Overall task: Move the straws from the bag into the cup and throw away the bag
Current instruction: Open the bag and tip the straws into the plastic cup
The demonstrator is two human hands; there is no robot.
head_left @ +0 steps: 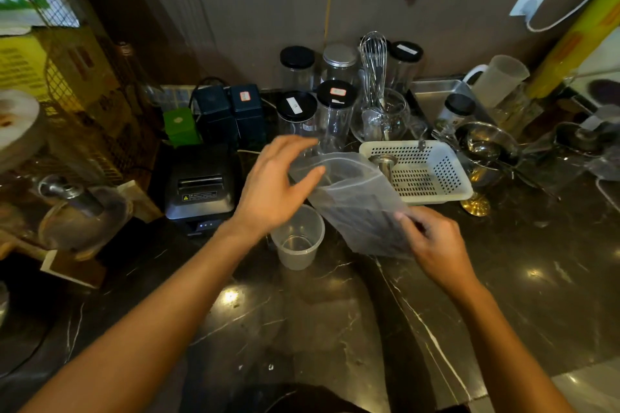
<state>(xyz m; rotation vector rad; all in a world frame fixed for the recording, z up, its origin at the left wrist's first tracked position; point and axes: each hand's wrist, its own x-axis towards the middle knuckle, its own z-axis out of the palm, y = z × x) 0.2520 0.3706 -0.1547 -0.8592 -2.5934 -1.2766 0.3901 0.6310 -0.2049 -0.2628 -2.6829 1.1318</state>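
Note:
A clear zip bag (355,201) with dark straws (365,221) inside is held above the dark marble counter, its open mouth facing up and left. My right hand (436,245) pinches the bag's lower end. My left hand (278,184) is at the bag's mouth with fingers spread and loosely bent, the thumb against the rim. Whether it grips the rim I cannot tell. A translucent plastic cup (298,238) stands upright and empty on the counter, just below my left hand and left of the bag.
A black receipt printer (201,188) sits left of the cup. A white perforated basket (426,171) lies behind the bag. Black-lidded jars (297,111), a whisk (374,60) and metal bowls (486,147) crowd the back. Bare dark marble counter (302,329) lies in front.

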